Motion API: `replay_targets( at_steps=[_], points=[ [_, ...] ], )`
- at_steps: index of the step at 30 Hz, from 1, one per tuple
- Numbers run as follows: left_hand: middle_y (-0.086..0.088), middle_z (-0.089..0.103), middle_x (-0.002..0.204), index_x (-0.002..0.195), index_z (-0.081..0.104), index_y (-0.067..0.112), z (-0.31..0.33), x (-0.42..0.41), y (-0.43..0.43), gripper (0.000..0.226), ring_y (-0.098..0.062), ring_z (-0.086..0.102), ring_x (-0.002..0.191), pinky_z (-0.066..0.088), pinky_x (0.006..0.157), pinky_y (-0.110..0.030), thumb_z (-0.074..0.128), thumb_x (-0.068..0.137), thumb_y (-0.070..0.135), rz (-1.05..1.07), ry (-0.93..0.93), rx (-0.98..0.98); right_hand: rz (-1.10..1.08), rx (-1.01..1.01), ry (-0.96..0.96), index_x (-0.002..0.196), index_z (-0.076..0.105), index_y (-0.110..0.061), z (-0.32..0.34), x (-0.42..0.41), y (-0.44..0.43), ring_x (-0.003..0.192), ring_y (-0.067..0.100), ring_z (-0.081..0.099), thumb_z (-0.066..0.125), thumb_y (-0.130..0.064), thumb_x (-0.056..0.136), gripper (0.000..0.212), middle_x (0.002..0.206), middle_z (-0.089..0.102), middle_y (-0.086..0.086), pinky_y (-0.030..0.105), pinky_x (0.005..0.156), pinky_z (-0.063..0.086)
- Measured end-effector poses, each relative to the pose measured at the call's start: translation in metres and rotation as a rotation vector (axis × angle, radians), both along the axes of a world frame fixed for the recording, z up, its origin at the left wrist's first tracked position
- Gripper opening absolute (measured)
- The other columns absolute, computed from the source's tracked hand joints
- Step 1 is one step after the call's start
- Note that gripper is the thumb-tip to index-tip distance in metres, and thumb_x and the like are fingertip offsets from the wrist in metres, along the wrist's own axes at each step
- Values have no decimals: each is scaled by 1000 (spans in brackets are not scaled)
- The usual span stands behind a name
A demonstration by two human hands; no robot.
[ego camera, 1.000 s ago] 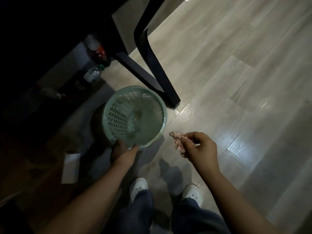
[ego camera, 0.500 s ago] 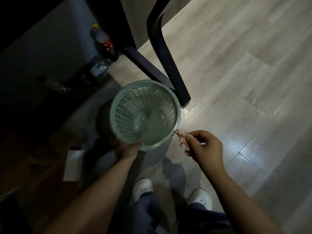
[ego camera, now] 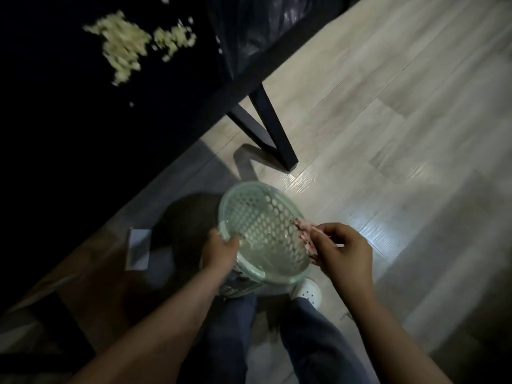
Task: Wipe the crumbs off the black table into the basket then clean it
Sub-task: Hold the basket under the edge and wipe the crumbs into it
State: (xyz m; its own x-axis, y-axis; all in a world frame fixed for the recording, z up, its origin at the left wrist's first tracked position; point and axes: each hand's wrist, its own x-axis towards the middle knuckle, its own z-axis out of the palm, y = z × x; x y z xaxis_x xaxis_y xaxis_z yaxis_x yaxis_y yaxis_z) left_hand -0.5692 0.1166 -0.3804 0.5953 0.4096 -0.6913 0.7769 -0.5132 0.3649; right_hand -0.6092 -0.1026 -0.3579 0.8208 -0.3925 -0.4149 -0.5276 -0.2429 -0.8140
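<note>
The black table (ego camera: 83, 128) fills the upper left, with pale yellow crumbs (ego camera: 124, 48) scattered on its top. A pale green perforated basket (ego camera: 257, 225) is lifted off the floor and tilted, below the table's near edge. My left hand (ego camera: 220, 252) grips its near-left rim. My right hand (ego camera: 343, 253) pinches a small pinkish cloth (ego camera: 306, 234) that touches the basket's right rim.
A black table leg (ego camera: 271, 128) stands on the light wood floor (ego camera: 388, 134) just behind the basket. A shiny black plastic bag (ego camera: 257, 31) lies at the table's right end. A small white card (ego camera: 138, 249) lies on the floor at left. My white shoe (ego camera: 307, 293) shows below the basket.
The basket has been lifted from the floor and tilted, held by my left hand. The view has swung up, bringing the table top and crumbs into sight. My right hand still holds the cloth.
</note>
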Motion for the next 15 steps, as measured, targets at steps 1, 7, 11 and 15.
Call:
replay_targets(
  at_steps=[1,7,11,15],
  points=[
    [-21,58,125,126,50,2,19,-8,-2,45,-36,54,115,43,87,-33,61,85,17,12,0,-5,2,7,9,81,72,-28,18,-4,-1,76,16,69,73,-38,82,10,81,70,-5,42,65,59],
    [-17,60,123,126,53,8,116,-51,-17,42,-34,56,111,41,82,-28,60,86,21,132,12,-1,103,-57,-27,77,73,-25,125,-20,-11,73,4,64,75,-35,81,11,76,70,-10,33,66,56],
    [-15,58,127,129,51,13,174,-73,-29,46,-34,54,114,43,89,-32,59,85,26,70,47,72,192,9,-27,76,72,-28,175,-21,-26,69,13,68,74,-36,80,9,74,69,-7,41,62,59],
    [-17,56,126,130,48,10,221,-95,-40,47,-35,54,112,44,88,-33,57,87,24,125,29,58,309,-17,-75,76,71,-28,219,-20,-39,67,14,68,72,-29,81,5,72,69,-9,42,59,59]
  ],
)
